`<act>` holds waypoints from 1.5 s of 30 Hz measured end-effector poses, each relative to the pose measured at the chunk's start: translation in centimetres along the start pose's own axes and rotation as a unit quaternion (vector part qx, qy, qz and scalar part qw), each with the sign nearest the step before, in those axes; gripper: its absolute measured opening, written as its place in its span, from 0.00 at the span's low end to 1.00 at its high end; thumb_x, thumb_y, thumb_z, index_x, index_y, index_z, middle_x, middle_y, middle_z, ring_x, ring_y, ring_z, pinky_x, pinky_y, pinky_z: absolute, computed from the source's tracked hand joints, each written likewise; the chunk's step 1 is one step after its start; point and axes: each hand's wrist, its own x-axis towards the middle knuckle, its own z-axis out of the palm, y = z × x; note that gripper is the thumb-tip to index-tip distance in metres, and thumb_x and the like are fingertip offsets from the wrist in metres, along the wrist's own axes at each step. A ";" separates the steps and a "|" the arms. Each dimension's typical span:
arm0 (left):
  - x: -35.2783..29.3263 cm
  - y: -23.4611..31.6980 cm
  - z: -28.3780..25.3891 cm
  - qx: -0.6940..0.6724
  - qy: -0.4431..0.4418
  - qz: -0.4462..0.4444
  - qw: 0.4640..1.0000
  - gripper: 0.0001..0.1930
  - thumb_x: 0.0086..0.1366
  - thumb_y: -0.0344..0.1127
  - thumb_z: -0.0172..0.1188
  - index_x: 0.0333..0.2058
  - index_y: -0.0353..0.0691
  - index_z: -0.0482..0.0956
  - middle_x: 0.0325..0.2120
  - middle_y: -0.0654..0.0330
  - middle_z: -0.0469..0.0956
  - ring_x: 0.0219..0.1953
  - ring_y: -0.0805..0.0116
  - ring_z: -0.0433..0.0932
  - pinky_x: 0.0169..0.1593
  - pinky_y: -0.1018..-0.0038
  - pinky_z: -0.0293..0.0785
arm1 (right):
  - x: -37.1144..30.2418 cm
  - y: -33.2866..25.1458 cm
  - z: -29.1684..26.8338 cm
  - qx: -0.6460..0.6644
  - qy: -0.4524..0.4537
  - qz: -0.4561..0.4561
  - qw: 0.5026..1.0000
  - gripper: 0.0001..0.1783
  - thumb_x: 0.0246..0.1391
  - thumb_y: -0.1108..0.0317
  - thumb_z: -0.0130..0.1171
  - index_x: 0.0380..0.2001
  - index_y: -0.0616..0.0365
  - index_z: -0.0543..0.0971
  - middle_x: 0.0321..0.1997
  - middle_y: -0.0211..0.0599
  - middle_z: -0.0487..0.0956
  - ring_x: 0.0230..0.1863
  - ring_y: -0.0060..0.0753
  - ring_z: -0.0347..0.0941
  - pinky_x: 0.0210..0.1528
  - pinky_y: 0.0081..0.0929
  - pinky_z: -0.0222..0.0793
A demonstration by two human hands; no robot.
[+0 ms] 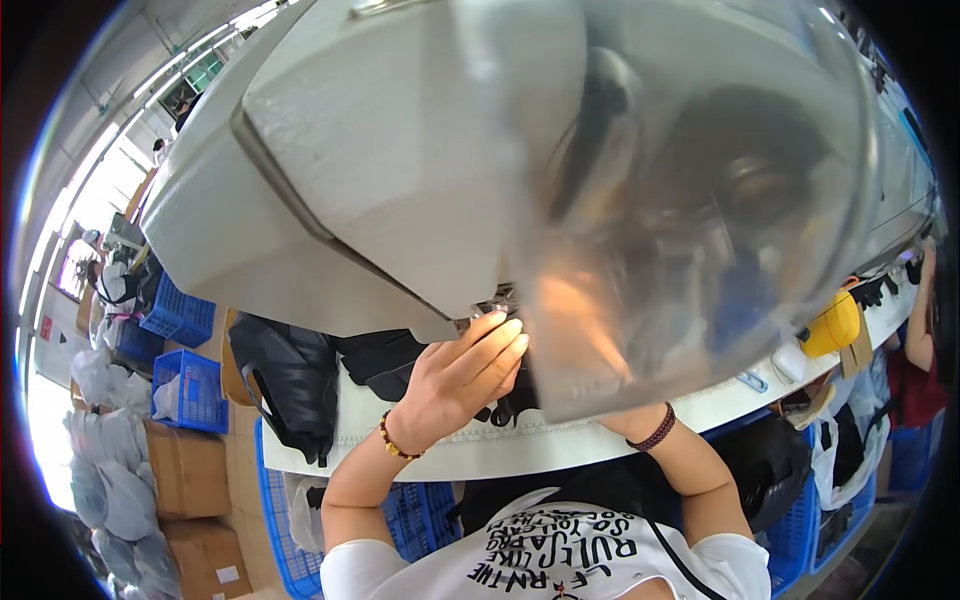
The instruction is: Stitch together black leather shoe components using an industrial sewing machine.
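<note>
In the head view, the upper half of the frame is filled by the white head of a sewing machine (pixel 330 190), with a clear curved guard (pixel 690 200) hung before it at the upper right. The left hand (pixel 460 375) is laid at the centre on dark fabric (pixel 385 360), fingers extended and pressed together close under the machine's lower edge, apparently so the fabric is kept flat there; nothing is gripped. The right hand (pixel 575 320) is seen only as an orange blur behind the guard, so whether it is spread or closed cannot be told. The fabric is spread on the white table (pixel 500 450) just below the machine. Beaded bracelets are worn on both wrists. At the left edge, blue crates (pixel 185 385) are stacked above brown cartons (pixel 190 470), one bearing a small white label, with bags of white material beside them. At the right, a yellow rounded object (pixel 832 325) rests on the table near another person's arm (pixel 920 320).
</note>
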 end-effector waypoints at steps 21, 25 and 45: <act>1.6 0.1 -1.6 0.004 -0.071 -0.036 0.997 0.13 0.45 0.29 0.63 0.33 0.39 0.77 0.33 0.60 0.75 0.39 0.63 0.75 0.39 0.71 0.74 | 2.0 -0.5 -2.0 0.002 -0.001 -0.023 1.000 0.08 0.32 0.73 0.53 0.22 0.51 0.76 0.31 0.30 0.74 0.34 0.36 0.72 0.46 0.41 0.63; 2.2 -0.5 -1.8 0.027 -0.072 -0.011 0.997 0.15 0.46 0.30 0.61 0.36 0.39 0.77 0.37 0.66 0.73 0.37 0.69 0.73 0.38 0.71 0.70 | -0.4 0.2 -1.1 0.030 -0.149 0.025 0.988 0.13 0.32 0.74 0.51 0.27 0.53 0.77 0.31 0.33 0.75 0.36 0.40 0.72 0.44 0.43 0.63; 2.0 0.2 -1.3 -0.001 -0.114 -0.044 0.992 0.18 0.40 0.24 0.62 0.35 0.35 0.74 0.33 0.55 0.72 0.37 0.58 0.74 0.39 0.69 0.74 | 2.3 0.4 -2.6 -0.002 -0.086 0.001 0.996 0.20 0.36 0.75 0.50 0.38 0.51 0.75 0.43 0.39 0.73 0.47 0.45 0.68 0.50 0.45 0.61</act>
